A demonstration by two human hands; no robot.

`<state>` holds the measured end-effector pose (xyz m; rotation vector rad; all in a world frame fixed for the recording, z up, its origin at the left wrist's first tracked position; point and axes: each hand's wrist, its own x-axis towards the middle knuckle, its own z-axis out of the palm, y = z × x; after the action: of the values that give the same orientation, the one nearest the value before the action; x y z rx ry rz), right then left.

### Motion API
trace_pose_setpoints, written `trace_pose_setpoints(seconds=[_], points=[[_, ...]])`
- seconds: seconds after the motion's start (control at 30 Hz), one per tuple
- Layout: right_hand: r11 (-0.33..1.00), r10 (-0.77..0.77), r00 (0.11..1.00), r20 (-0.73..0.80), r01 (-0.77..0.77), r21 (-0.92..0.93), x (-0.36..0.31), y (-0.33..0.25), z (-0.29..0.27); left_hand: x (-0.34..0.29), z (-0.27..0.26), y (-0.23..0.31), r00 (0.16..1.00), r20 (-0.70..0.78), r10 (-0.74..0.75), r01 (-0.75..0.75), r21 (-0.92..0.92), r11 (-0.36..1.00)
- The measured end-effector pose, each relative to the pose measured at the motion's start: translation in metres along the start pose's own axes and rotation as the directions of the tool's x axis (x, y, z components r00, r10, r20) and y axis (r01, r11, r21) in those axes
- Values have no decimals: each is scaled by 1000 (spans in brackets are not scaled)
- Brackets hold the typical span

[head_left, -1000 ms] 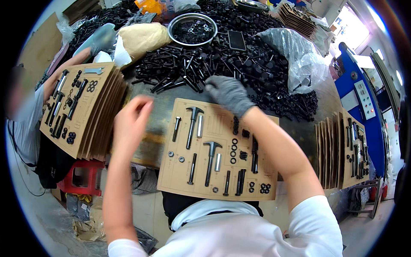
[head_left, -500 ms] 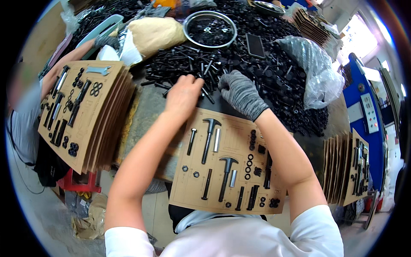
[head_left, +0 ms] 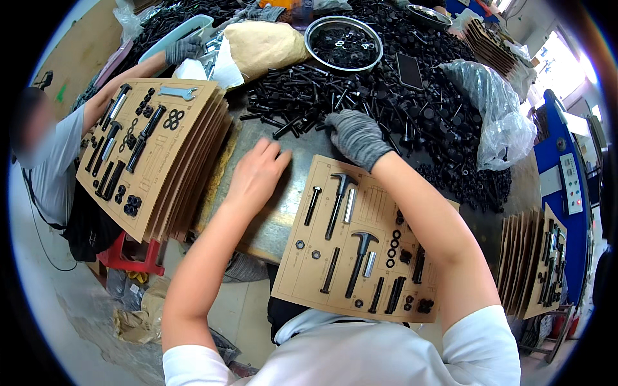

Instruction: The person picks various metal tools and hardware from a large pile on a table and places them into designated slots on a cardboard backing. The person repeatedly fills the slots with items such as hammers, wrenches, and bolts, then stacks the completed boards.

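The gloved right hand [head_left: 360, 138] curls at the near edge of the black bolt pile [head_left: 290, 96]; its grip on any bolt cannot be told. The bare left hand [head_left: 256, 175], fingers loosely bent, is left of the cardboard hardware card [head_left: 299, 273], its grip also unclear. The card lies before the torso, partly blocked by the right forearm [head_left: 428, 222]. A smartphone [head_left: 409, 71], steel bowl [head_left: 341, 67] and clear plastic bag [head_left: 496, 122] crowd the pile beyond.

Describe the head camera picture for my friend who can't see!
A person's gloved right hand is at the edge of a heap of black bolts; the bare left hand is over the grey tabletop. A cardboard sheet bearing bolts and nuts lies in front, with stacks of similar sheets left and right.
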<state>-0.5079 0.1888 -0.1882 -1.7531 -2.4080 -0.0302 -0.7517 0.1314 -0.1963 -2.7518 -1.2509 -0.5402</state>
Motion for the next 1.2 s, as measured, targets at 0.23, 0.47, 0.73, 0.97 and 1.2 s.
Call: trace_pose_setpoints(seconds=[0.23,0.47,0.73,0.97,1.2], points=[[750,256,967,12,-207,628,-65,28,-52,-63,-10,35,958,-114,-264,256,-84,963],[603,317,945,77,-263,753,-113,52,-68,-37,10,37,944,-206,-259,232,-144,962],[433,408,897,166,-351,830,-152,79,-84,16,-15,134,950,-269,161,-267,-425,865],[868,198,973,118,-230,440,-147,75,-28,29,28,172,948,16,317,-283,-406,869],[924,156,983,95,-179,338,-161,88,-21,47,22,175,986,8,168,-150,-408,901]])
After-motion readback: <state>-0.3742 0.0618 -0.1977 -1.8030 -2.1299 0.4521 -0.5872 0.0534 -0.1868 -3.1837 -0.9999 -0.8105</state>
